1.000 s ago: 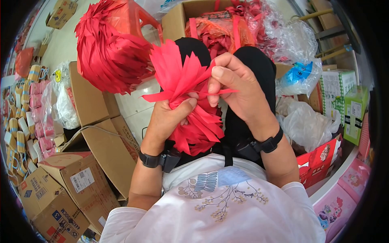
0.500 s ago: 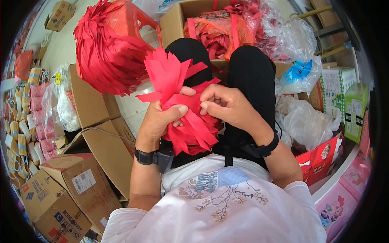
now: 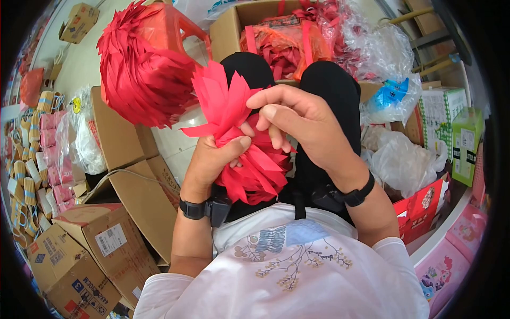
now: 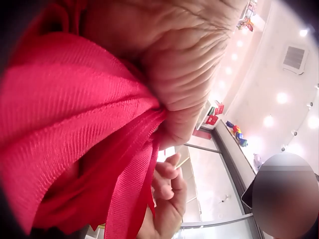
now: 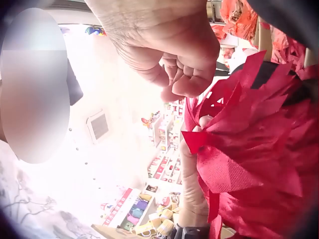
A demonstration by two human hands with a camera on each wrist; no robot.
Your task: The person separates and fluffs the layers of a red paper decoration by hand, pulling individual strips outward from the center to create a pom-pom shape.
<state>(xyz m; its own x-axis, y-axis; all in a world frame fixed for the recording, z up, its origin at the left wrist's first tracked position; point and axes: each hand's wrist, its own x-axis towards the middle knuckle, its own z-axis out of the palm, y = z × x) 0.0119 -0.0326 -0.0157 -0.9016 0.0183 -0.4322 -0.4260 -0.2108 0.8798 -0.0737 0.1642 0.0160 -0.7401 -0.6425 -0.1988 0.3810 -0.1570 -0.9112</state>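
Note:
My left hand [image 3: 215, 159] grips the gathered middle of a bunch of red ribbon strips [image 3: 223, 106], its thumb lying across the folds. Pointed ribbon ends fan out above the hand, and more strips [image 3: 257, 175] spread below it over the lap. In the left wrist view, ribbed red ribbon [image 4: 75, 119] fills the near side, tucked against the palm. My right hand [image 3: 313, 127] hovers just right of the bunch with loosely bent fingers, its index fingertip at the ribbon's edge. The right wrist view shows this hand [image 5: 174, 55] above the red strips [image 5: 249, 159], nothing visible in its fingers.
A large mass of red ribbon [image 3: 143, 69] hangs over a red stool [image 3: 183, 29] at the upper left. Ahead of the knees, a cardboard box [image 3: 228, 32] holds bagged red ribbon. Cartons [image 3: 106, 244] stand at left; plastic bags [image 3: 404, 159] and a red box [image 3: 422, 212] lie at right.
My right hand moved in close to the bunch, then lifted back with looser fingers. A strip it pinched a second ago is out of its fingers. My left hand keeps its grip.

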